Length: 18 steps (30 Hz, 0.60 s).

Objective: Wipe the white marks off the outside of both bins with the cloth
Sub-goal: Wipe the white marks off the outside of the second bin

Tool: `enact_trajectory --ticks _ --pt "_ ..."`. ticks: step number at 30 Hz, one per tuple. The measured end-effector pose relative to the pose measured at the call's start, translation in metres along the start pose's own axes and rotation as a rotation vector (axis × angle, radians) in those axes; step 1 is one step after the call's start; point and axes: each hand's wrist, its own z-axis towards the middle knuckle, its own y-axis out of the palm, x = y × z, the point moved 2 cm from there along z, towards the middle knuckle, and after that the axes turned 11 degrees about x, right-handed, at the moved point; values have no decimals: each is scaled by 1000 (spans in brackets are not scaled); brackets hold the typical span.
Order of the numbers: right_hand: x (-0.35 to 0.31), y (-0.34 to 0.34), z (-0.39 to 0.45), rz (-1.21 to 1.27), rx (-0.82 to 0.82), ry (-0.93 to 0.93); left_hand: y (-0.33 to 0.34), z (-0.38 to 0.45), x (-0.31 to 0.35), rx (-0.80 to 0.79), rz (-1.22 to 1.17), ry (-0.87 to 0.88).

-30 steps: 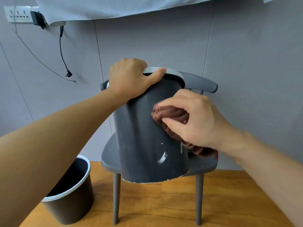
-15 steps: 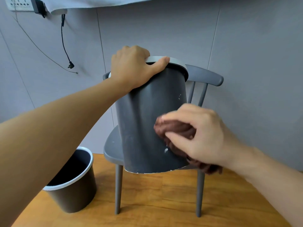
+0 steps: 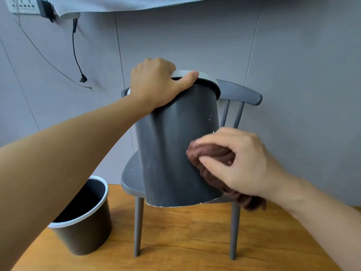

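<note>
Grey wall panels back a grey wooden chair (image 3: 240,92) holding one tilted dark grey plastic bin (image 3: 175,145) with white flecks; a second bin (image 3: 86,227) stands on the wood floor. Left hand (image 3: 156,85) grips its rim; right hand (image 3: 240,163) fingers clutch one brown cloth (image 3: 209,153) against its side
</note>
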Motion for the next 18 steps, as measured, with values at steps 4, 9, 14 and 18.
enact_trajectory --ticks 4,9,14,18 --pt "1 6 10 -63 -48 29 1 1 -1 0 0 -1" --pt "-9 6 -22 -102 -382 32 -1 1 -4 -3 -8 -12" --pt "-6 -4 -9 -13 -85 57 -2 1 4 -5 5 7" --pt "-2 3 3 -60 -12 39 -1 1 4 -7 4 3"
